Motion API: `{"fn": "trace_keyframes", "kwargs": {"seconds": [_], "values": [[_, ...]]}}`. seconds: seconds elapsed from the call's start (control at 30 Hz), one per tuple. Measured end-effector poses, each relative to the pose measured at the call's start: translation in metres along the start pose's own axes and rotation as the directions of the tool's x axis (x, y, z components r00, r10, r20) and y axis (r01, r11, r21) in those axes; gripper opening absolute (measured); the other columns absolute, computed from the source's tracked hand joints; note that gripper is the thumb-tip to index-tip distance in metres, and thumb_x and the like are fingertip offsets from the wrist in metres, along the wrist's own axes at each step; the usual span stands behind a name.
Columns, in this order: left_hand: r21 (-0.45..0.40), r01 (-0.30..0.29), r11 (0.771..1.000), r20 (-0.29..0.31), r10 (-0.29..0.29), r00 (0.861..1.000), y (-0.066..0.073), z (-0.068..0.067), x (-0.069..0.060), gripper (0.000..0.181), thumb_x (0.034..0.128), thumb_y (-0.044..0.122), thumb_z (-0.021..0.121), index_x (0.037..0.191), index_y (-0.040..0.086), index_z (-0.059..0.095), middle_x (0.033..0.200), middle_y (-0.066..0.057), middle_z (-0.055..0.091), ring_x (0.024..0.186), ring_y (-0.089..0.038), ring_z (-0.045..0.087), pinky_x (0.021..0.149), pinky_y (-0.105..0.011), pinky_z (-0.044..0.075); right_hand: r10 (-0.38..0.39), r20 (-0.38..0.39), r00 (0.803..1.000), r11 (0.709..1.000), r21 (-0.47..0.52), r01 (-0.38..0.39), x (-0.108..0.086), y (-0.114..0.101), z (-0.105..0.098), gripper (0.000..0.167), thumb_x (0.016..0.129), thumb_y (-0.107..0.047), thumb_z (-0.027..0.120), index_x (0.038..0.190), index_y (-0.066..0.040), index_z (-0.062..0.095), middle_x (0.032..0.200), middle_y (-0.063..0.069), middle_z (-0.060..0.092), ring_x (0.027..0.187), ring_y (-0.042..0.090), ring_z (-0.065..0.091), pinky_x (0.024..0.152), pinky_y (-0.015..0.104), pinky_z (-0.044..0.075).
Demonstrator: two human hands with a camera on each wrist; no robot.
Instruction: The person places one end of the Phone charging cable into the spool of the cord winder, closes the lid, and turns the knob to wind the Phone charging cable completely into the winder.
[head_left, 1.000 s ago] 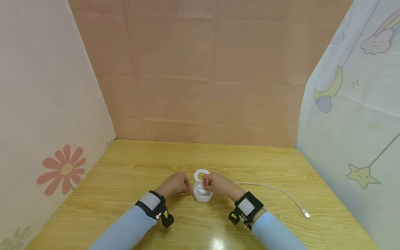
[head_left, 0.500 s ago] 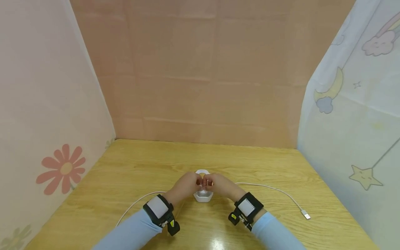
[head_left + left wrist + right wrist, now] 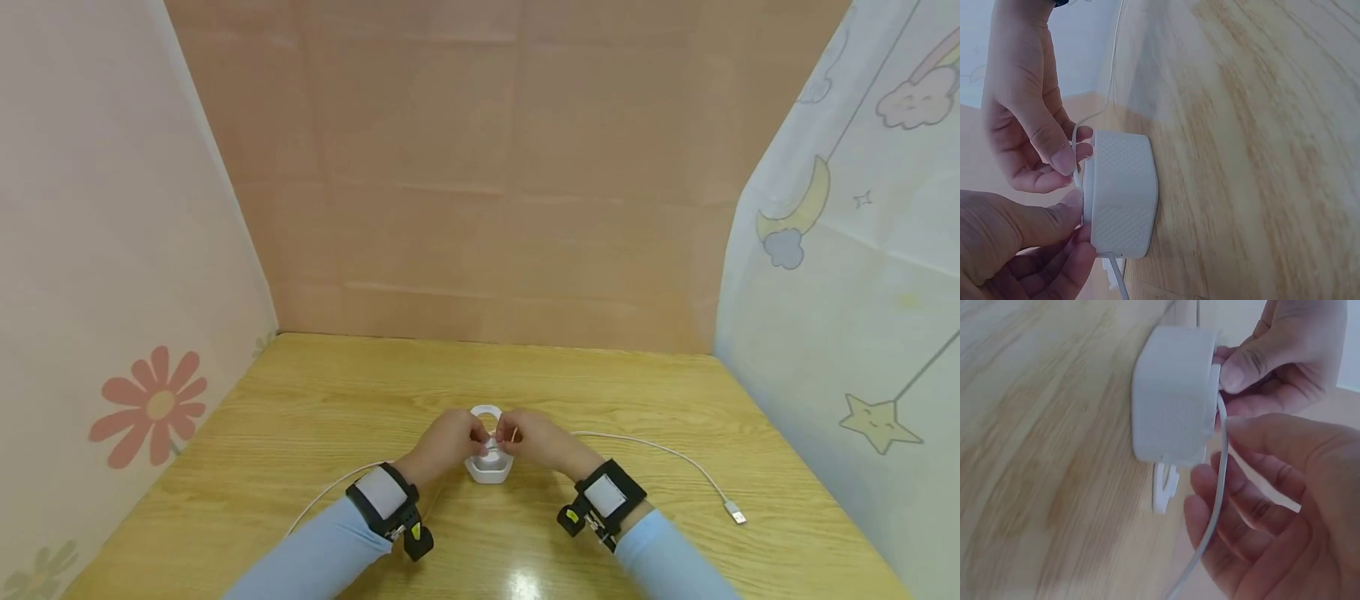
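A small white hexagonal box point(image 3: 489, 476) stands on the table between both hands, its ring-shaped lid point(image 3: 486, 409) folded back behind it. Inside its top a round white core point(image 3: 1088, 187) shows at the rim. My left hand point(image 3: 1016, 244) pinches this core with thumb and curled fingers at the opening. Close beside it, my right hand point(image 3: 1291, 500) pinches a white USB cable point(image 3: 1219, 487) at the core's edge. The cable runs off right to a USB plug point(image 3: 735, 512). Another stretch of cable leaves the box on the left. The fingertips partly hide the core.
The wooden table point(image 3: 360, 375) surrounds the box. A brown sheet point(image 3: 480, 183) hangs behind it, and printed sheets stand at left and right. Black wrist cameras point(image 3: 417, 540) sit on both wrists, low over the table.
My left hand has moved right from beside the box onto its opening. Over the last half second, my right hand has shifted slightly right, and a gap has opened between the two hands.
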State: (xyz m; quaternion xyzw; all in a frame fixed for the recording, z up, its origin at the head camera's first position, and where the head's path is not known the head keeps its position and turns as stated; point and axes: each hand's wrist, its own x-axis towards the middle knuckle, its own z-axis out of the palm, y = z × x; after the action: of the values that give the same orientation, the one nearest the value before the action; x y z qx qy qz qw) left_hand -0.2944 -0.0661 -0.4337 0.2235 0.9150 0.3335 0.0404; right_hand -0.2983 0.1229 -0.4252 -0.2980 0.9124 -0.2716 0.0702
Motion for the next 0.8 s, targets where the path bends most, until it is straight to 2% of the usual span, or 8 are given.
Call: {"fn": "trace_keyframes", "kwargs": {"seconds": [0.13,0.27,0.4,0.53,0.7,0.8], "values": [[0.0,0.031,1.0,0.006,-0.031,0.999,0.001,0.0,0.0,0.004,0.0809,0.007,0.076,0.084,0.005,0.074,0.077,0.001,0.068,0.068,-0.008,0.053,0.061,-0.021,0.046,-0.027,-0.011,1.0,1.0,-0.006,0.026,-0.004,0.004,-0.004,0.007,0.088,-0.007,0.068,0.09,-0.011,0.062,0.084,-0.004,0.06,0.078,0.011,0.054,0.066,0.025,0.046],[0.006,0.026,1.0,0.001,-0.026,1.0,0.0,0.0,0.0,0.004,0.081,0.007,0.076,0.084,0.006,0.074,0.078,0.001,0.067,0.069,-0.008,0.052,0.061,-0.021,0.046,-0.043,-0.006,0.999,0.999,-0.004,0.043,-0.006,0.01,-0.003,0.009,0.088,-0.006,0.068,0.09,-0.011,0.061,0.085,-0.005,0.059,0.08,0.01,0.054,0.068,0.025,0.046],[0.009,0.023,1.0,-0.005,-0.023,1.0,0.001,0.0,-0.001,0.004,0.0812,0.008,0.076,0.084,0.005,0.074,0.078,0.001,0.067,0.069,-0.008,0.052,0.061,-0.021,0.045,-0.035,-0.004,0.999,0.999,0.02,0.035,-0.007,0.014,-0.002,0.006,0.09,-0.009,0.068,0.089,-0.011,0.062,0.082,-0.005,0.057,0.076,0.009,0.051,0.064,0.023,0.043],[0.017,0.017,1.0,-0.012,-0.017,1.0,0.003,0.001,-0.001,0.004,0.0806,0.008,0.076,0.083,0.006,0.074,0.076,0.002,0.066,0.068,-0.007,0.051,0.06,-0.02,0.044,0.005,-0.027,1.0,0.997,0.071,-0.003,-0.008,0.012,0.0,0.005,0.09,-0.009,0.067,0.089,-0.011,0.063,0.08,-0.004,0.056,0.071,0.01,0.05,0.06,0.023,0.042],[0.013,0.016,1.0,-0.016,-0.016,1.0,0.005,0.001,0.0,0.004,0.0796,0.007,0.077,0.081,0.006,0.074,0.074,0.003,0.064,0.068,-0.007,0.05,0.059,-0.019,0.043,0.066,-0.087,0.994,0.996,0.067,-0.06,-0.006,0.008,0.003,0.01,0.087,-0.009,0.07,0.083,-0.014,0.063,0.077,-0.006,0.057,0.065,0.008,0.049,0.056,0.022,0.041],[0.016,0.01,1.0,-0.018,-0.01,1.0,0.012,0.002,0.0,0.004,0.0792,0.007,0.077,0.081,0.005,0.074,0.074,0.003,0.065,0.067,-0.007,0.05,0.059,-0.019,0.043,0.116,-0.113,0.987,0.991,0.079,-0.107,-0.009,0.004,0.002,0.011,0.084,-0.008,0.072,0.079,-0.013,0.064,0.073,-0.006,0.058,0.063,0.008,0.049,0.055,0.021,0.041]]}}
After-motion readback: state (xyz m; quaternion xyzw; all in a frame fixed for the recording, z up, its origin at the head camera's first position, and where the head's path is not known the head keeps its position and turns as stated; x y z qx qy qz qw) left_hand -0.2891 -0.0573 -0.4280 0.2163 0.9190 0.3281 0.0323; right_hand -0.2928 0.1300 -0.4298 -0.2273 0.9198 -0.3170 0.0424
